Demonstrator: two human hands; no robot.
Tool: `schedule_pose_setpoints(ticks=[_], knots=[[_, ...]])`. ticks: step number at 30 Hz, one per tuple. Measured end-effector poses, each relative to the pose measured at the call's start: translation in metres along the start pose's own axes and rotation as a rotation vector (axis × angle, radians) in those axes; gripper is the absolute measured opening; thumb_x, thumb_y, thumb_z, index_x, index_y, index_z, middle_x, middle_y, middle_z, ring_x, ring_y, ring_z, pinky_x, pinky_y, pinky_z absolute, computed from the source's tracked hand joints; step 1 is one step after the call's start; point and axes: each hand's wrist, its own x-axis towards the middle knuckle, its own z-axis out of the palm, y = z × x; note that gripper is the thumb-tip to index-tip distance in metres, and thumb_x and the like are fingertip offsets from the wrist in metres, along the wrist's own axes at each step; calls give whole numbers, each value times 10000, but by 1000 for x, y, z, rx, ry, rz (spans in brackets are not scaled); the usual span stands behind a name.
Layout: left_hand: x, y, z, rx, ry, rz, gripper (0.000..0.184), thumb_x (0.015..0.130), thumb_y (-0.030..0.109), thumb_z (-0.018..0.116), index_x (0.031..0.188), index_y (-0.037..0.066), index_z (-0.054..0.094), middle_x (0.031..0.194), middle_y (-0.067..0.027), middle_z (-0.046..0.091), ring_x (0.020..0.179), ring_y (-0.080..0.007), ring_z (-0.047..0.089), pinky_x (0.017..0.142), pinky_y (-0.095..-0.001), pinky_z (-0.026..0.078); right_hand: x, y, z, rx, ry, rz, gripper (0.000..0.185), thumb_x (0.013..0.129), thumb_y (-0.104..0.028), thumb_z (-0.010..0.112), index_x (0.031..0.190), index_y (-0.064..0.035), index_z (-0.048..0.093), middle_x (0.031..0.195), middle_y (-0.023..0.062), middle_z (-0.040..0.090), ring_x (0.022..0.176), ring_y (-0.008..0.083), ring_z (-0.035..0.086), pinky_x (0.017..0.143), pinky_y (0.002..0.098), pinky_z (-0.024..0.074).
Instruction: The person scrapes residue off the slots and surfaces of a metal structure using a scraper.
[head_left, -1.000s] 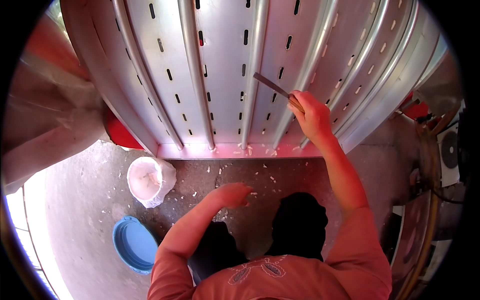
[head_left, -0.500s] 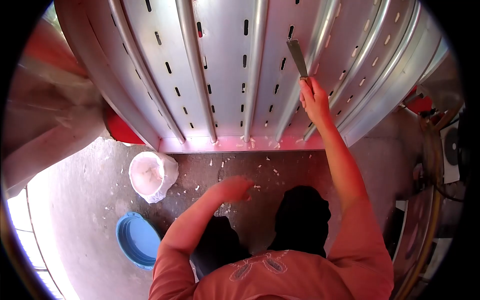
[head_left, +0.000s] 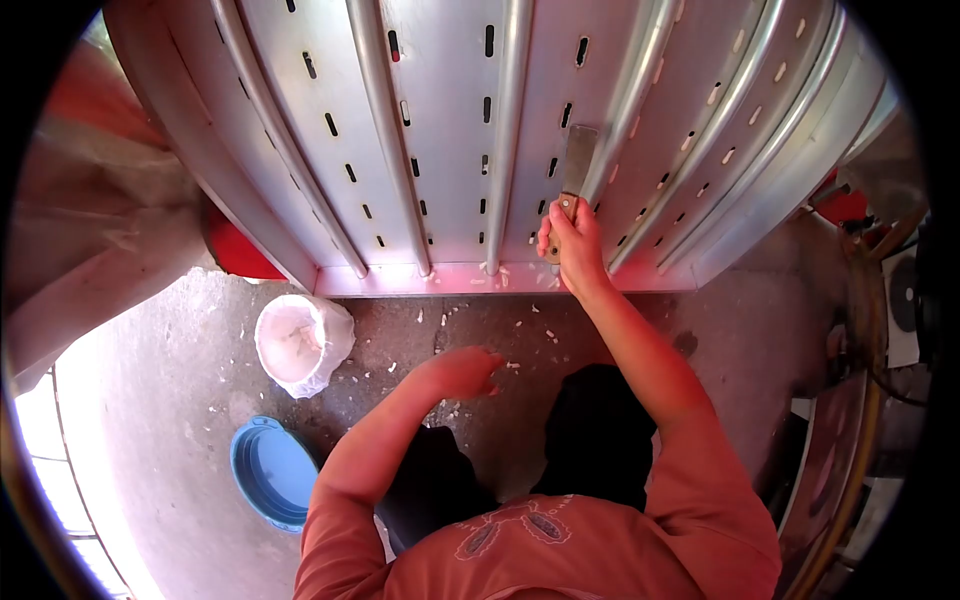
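My right hand (head_left: 577, 245) is closed around the wooden handle of a scraper (head_left: 579, 160). The scraper's flat metal blade points up and lies against or close to a large slotted metal panel (head_left: 450, 120), between two of its raised ribs. Lower down, my left hand (head_left: 465, 373) hangs over the floor in front of my legs. Its fingers are loosely bent and a little apart, with nothing visible in them. Small pale scraps (head_left: 477, 281) lie along the panel's bottom ledge.
A white bucket (head_left: 347, 330) with a plastic liner stands on the floor at the left, pale scraps inside. Below it sits a blue plastic basin (head_left: 270, 470). More scraps dot the concrete floor (head_left: 190, 380). Equipment (head_left: 900, 300) lines the right side.
My right hand has come down and to the left with the scraper, whose blade is now lower on the panel. My left hand has barely moved.
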Motion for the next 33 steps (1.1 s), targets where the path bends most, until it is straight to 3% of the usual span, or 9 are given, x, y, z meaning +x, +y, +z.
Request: schedule_pose_setpoints(ticks=[9, 11, 13, 15, 18, 21, 24, 26, 33], knots=[[-2, 4, 4, 17, 18, 24, 516, 832, 286, 646, 1266, 54, 491, 1117, -196, 572, 1082, -367, 534, 895, -453, 439, 30, 5, -39, -79, -181, -15, 230, 985, -275, 452, 977, -46, 475, 648, 63, 507, 503, 126, 494, 452, 282, 428], [-2, 4, 3, 10, 7, 0, 517, 835, 289, 642, 1271, 57, 489, 1134, -194, 567, 1086, -363, 533, 898, -449, 438, 13, 32, -64, -132, -289, 176, 245, 976, -290, 460, 923, -51, 470, 607, 49, 501, 453, 107, 481, 415, 253, 406], [-3, 2, 5, -5, 3, -13, 518, 838, 290, 638, 1276, 59, 487, 1144, -192, 562, 1089, -363, 531, 905, -446, 436, -14, 72, -94, -243, -349, 539, 272, 963, -322, 483, 915, -54, 471, 591, 48, 496, 437, 99, 483, 392, 249, 404], [-3, 0, 8, -8, -9, -25, 521, 839, 291, 637, 1280, 59, 484, 1151, -191, 558, 1093, -364, 528, 912, -442, 433, -37, 100, -118, -517, -336, 691, 271, 965, -329, 471, 964, -57, 470, 604, 40, 506, 470, 107, 502, 422, 254, 431], [-4, -2, 12, -12, -24, -48, 523, 840, 288, 636, 1283, 56, 482, 1155, -191, 555, 1099, -369, 524, 923, -439, 427, -52, 119, -135, -548, -287, 633, 265, 952, -314, 491, 945, -50, 487, 606, 39, 511, 486, 107, 517, 438, 278, 439], [-1, -3, 12, -12, -34, -69, 520, 843, 283, 633, 1283, 52, 480, 1153, -197, 554, 1100, -372, 523, 928, -437, 424, -48, 156, -155, -956, -221, 109, 249, 893, -270, 565, 936, -29, 525, 697, 130, 589, 651, 278, 605, 587, 407, 479], [-1, -2, 9, -10, -37, -91, 513, 843, 275, 632, 1279, 49, 482, 1139, -202, 558, 1092, -374, 528, 923, -440, 426, -44, 102, -141, -1279, -268, -52, 248, 849, -219, 595, 970, -8, 553, 809, 183, 627, 815, 380, 612, 725, 485, 466], [-1, -4, 12, -14, -5, -88, 503, 841, 265, 635, 1268, 45, 487, 1122, -204, 563, 1083, -376, 532, 915, -445, 429, -35, 63, -137, -1418, -342, -255, 237, 846, -208, 587, 987, -18, 569, 828, 186, 644, 793, 380, 622, 693, 497, 473], [23, 1, 10, -6, -37, -79, 424, 825, 254, 653, 1166, 35, 529, 1070, -186, 580, 1041, -371, 550, 862, -460, 445, 4, -25, -81, -1764, -531, -160, 157, 797, -70, 513, 847, -2, 646, 803, 202, 650, 769, 380, 642, 653, 465, 505]])
